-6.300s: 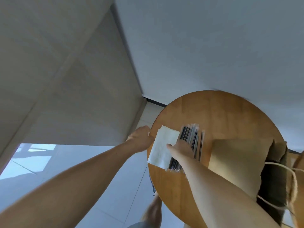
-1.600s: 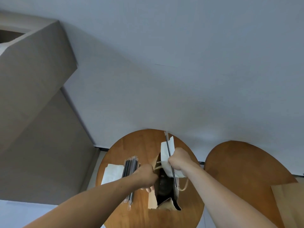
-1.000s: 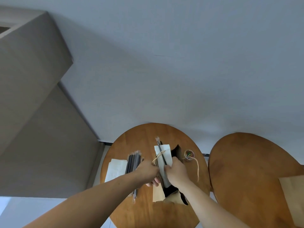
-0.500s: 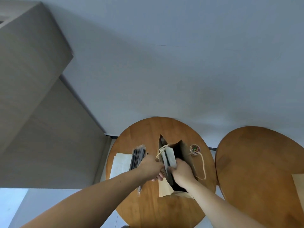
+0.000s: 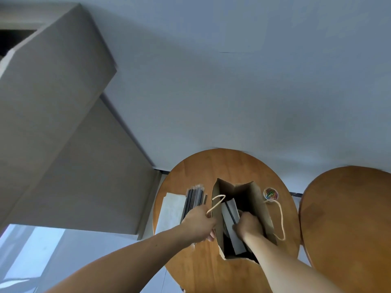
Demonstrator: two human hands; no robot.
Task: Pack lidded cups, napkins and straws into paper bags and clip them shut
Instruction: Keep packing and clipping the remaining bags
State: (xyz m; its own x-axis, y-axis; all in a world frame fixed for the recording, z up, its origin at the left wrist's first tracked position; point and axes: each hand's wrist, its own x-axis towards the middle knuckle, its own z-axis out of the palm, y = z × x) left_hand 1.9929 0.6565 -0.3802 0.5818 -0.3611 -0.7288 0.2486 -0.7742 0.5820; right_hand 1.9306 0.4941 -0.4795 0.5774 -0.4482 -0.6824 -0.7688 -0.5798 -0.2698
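The right hand (image 5: 247, 226) has its grip closed on a folded napkin (image 5: 234, 237) and a black straw (image 5: 230, 211), both lowered partway into the open mouth of the paper bag (image 5: 261, 205). Just left of that grip, the left hand (image 5: 198, 226) pinches the bag's handle cord (image 5: 215, 203) against the bag's left edge, holding the mouth spread. Left again of that grip lie the spare straws (image 5: 194, 197), and beyond them the napkin stack (image 5: 171, 210). Past the bag on the right-hand side sits a small pot of coloured clips (image 5: 270, 194), all on the round table (image 5: 222, 163).

Judging progress: napkin and straw are going in but not yet let go. The bag's inside is dark, so a cup may sit there, though I cannot tell. Folding the top and clipping it remain. No brand or writing is readable anywhere.
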